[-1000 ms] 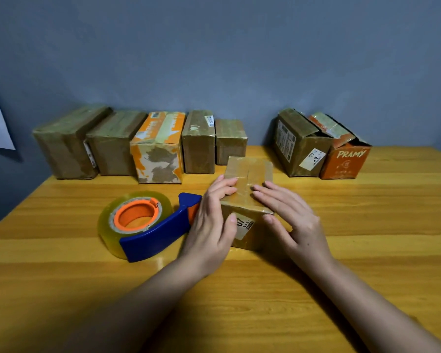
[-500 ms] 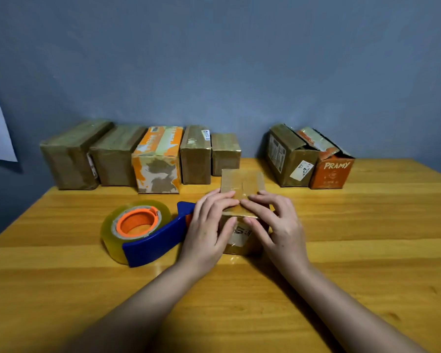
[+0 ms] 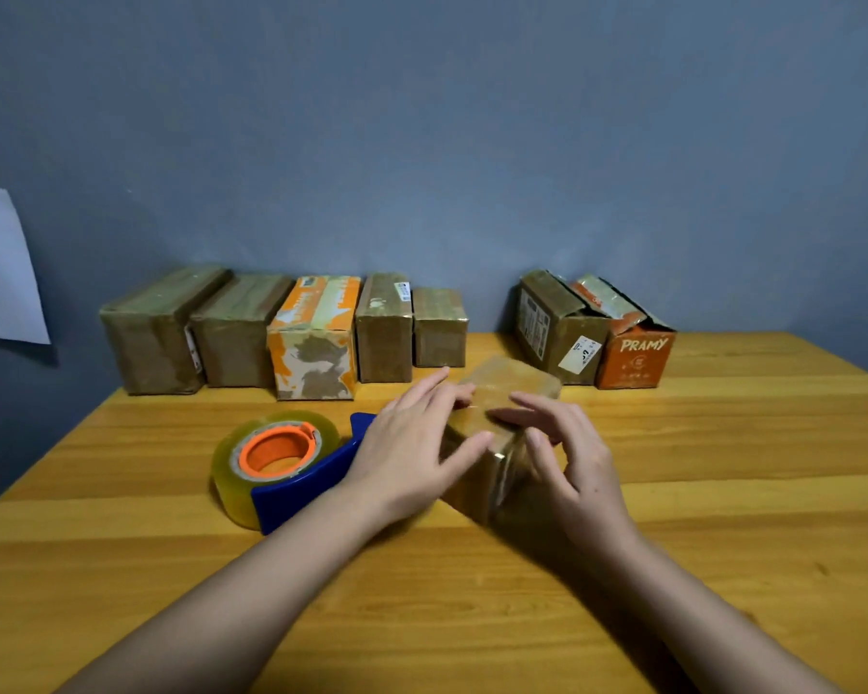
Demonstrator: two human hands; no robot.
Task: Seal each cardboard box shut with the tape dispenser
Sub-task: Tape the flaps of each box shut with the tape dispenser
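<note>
Two bare hands are on the small brown cardboard box point(image 3: 502, 418) that sits near the middle of the yellow wooden table point(image 3: 722, 493), turned corner-on toward the person. The left hand point(image 3: 412, 453) lies against the box's left side, fingers nearly straight over its top edge and thumb stretched along the near face. The right hand point(image 3: 567, 453) has its fingers extended over the top while the thumb bends down at the near corner. Neither plainly pinches anything; they look to be pressing flat, though blur hides fine detail.

Shiny film shows on the box, so this looks like smoothing tape down or turning the box to check it.

Just left of the box, half behind the left hand, the blue tape dispenser with an orange core and clear roll point(image 3: 281, 463) rests on the table, ungripped.

Along the far edge stand five taped boxes in a row point(image 3: 291, 333) toward the left corner. Further right stand a brown box with loose flaps point(image 3: 552, 328) and an orange box lettered PRAMY point(image 3: 635, 360), also unsealed.

Next, judging by this, the box should join the row, then a flapped box be brought forward, its flaps held closed while the dispenser is taken up.
</note>
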